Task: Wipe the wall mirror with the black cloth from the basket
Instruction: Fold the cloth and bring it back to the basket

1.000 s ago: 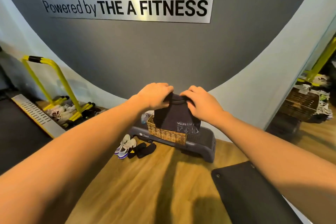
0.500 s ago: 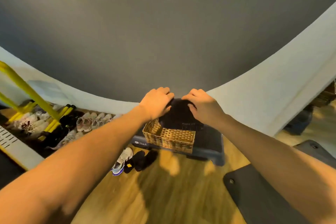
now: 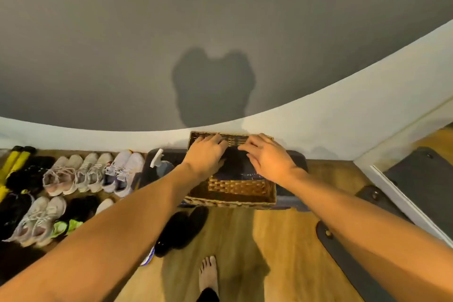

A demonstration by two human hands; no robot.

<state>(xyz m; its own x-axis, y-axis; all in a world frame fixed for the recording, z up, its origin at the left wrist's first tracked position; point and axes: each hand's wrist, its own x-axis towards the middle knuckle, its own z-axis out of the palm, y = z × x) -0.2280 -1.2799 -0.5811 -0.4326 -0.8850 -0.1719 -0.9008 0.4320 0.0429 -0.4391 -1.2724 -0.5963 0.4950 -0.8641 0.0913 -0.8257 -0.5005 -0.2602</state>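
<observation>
Both hands down in the basket [image 3: 230, 200], which sits on a dark step [image 3: 291, 197] against the wall [image 3: 220, 19]. Black cloth [image 3: 234, 167] lies folded in the basket's far half, under and between the hands. Left hand [image 3: 208, 154] rests on its left side, fingers fairly straight and reaching toward the far rim. Right hand [image 3: 267, 157] rests on its right side, fingers loosely bent, spread; real grip can't be told. Shoes [image 3: 81, 174] lined up left. Bare foot [image 3: 208, 274] on the wood floor [image 3: 282, 252].
</observation>
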